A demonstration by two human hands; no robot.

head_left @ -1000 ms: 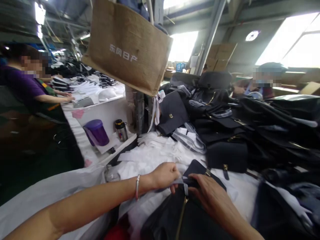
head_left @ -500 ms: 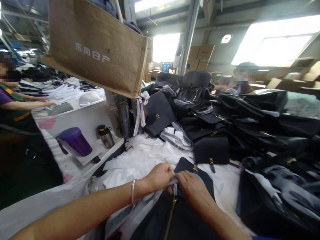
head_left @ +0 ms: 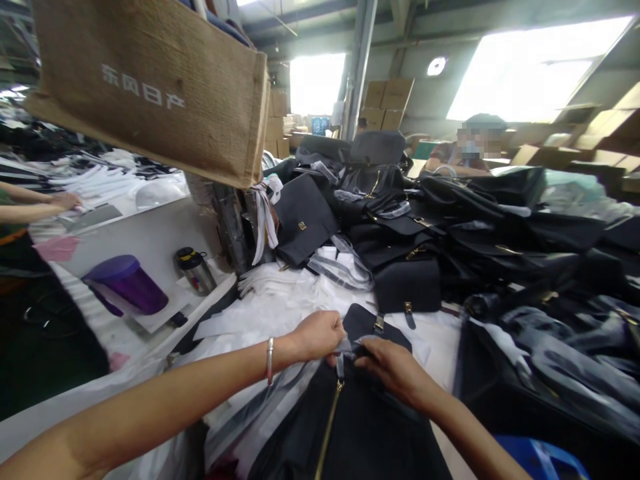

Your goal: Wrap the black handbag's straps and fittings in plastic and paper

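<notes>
A black bag (head_left: 380,427) with a gold zipper (head_left: 330,427) lies right in front of me, its flap and small buckle pointing away. Over its top edge, my left hand (head_left: 320,335) is closed on a strip of clear plastic wrap (head_left: 345,347), thumb against curled fingers. Just to the right, my right hand (head_left: 393,367) pinches the same wrap, its fingers pressed together. Between the two hands a short dark zipper pull tab (head_left: 341,367) hangs down. The fingertips are partly hidden by the wrap.
Black bags (head_left: 410,233) are heaped behind and to the right. White sheets (head_left: 280,307) lie beyond my left arm. A purple pitcher (head_left: 127,283) and a steel flask (head_left: 195,270) stand at left. A brown burlap bag (head_left: 150,87) hangs overhead. Co-workers are at left and back right.
My hands have moved slightly apart, with a bit of wrap showing between them. The view has turned a little to the right. The co-worker's hands at left have shifted.
</notes>
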